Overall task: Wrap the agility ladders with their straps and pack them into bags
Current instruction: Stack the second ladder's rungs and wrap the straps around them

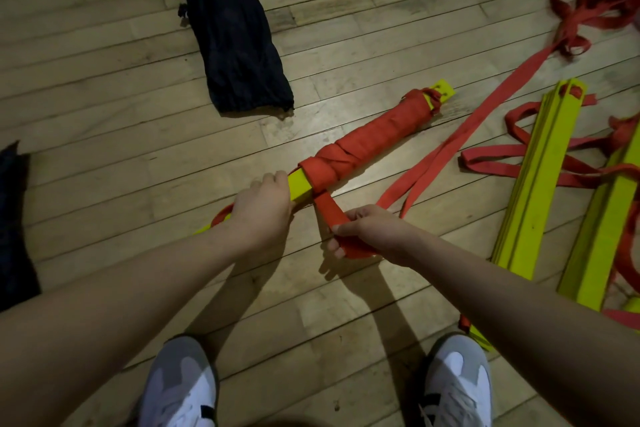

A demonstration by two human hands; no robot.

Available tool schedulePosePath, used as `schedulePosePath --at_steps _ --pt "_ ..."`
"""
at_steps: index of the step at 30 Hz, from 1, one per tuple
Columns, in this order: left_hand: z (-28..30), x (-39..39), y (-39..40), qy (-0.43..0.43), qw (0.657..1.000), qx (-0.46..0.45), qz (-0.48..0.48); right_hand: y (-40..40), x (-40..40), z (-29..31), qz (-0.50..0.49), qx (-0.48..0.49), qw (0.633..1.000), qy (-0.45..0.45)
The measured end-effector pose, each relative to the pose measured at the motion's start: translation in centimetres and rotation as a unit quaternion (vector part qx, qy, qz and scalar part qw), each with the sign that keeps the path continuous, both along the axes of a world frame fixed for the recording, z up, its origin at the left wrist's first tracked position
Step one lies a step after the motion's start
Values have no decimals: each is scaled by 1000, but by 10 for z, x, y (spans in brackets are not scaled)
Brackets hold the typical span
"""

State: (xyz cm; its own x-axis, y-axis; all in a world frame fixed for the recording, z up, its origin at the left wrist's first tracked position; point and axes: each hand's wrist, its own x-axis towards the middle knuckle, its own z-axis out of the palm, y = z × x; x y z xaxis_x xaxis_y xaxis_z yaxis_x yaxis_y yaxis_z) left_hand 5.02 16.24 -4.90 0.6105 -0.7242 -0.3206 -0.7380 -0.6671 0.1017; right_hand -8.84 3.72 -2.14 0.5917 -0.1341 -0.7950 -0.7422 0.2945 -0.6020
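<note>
The bundled ladder (pixel 363 146) lies on the wooden floor (pixel 104 114), most of it wound in red strap (pixel 374 135). The left hand (pixel 263 211) grips its near yellow end. Just right of that end, the right hand (pixel 367 230) pinches the loose strap. Beyond the bundle lies a dark bag (pixel 232 35); to its right, unwrapped yellow ladders (pixel 540 177).

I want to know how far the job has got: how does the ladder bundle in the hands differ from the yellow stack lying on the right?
The held bundle is bound along most of its length in red strap; the stack on the right shows bare yellow rungs, its straps loose on the floor. The left hand grips the bundle's near end while the right hand pulls its strap; nothing touches the stack. Both are yellow rungs with red webbing, lying on the wooden floor.
</note>
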Motion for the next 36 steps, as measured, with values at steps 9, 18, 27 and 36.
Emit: schedulePosePath --at_steps 9,18,27,36 --pt "4 18 -17 -109 991 37 -62 -4 9 8 1 43 999 8" --pt "-9 -11 11 -92 972 -52 -212 -6 3 4 2 35 999 31" --pt "3 -7 3 51 997 -44 -47 -9 -3 4 52 54 997 19" --pt "3 -3 -16 -77 995 21 -56 -10 -7 1 97 33 995 19"
